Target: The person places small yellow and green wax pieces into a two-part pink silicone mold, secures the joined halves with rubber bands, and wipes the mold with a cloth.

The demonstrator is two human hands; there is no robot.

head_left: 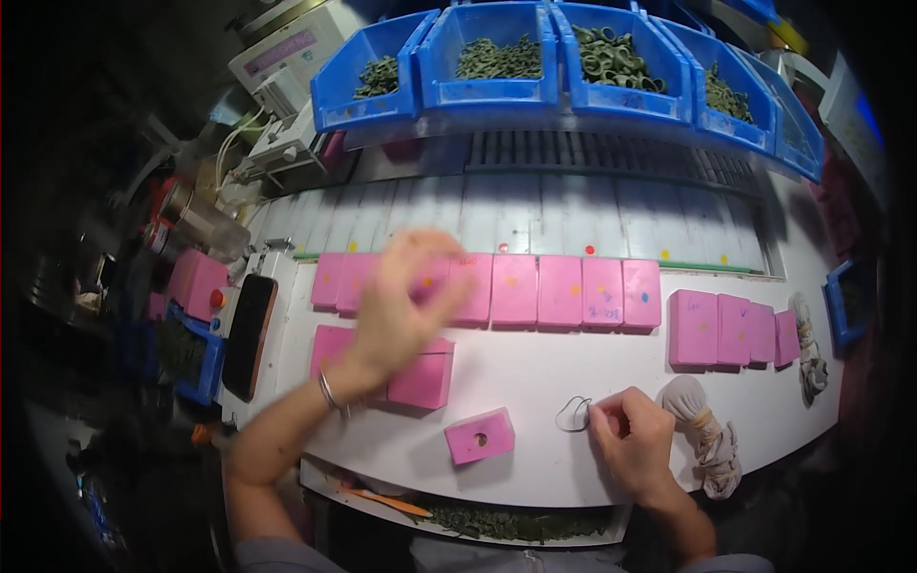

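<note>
My left hand (pixel 409 291), blurred by motion, is raised over the left part of a row of pink blocks (pixel 514 291). Its thumb and fingers are apart, and I see nothing held between them. My right hand (pixel 634 435) rests low on the white table at the right. Thumb and forefinger pinch the end of a thin dark loop (pixel 571 413), like a cord or rubber band. Between the hands lies a small pink block with a round hole (pixel 479 436). Larger pink blocks (pixel 421 374) stand beneath my left wrist, partly hidden.
Blue bins (pixel 626 98) of green rubbery-looking pieces hang at the back. More pink blocks (pixel 693 328) stand at the right, near a tied bundle of whitish cloth (pixel 714 444). A phone (pixel 250 336) lies left. An open drawer (pixel 611 528) holds green scraps along the front.
</note>
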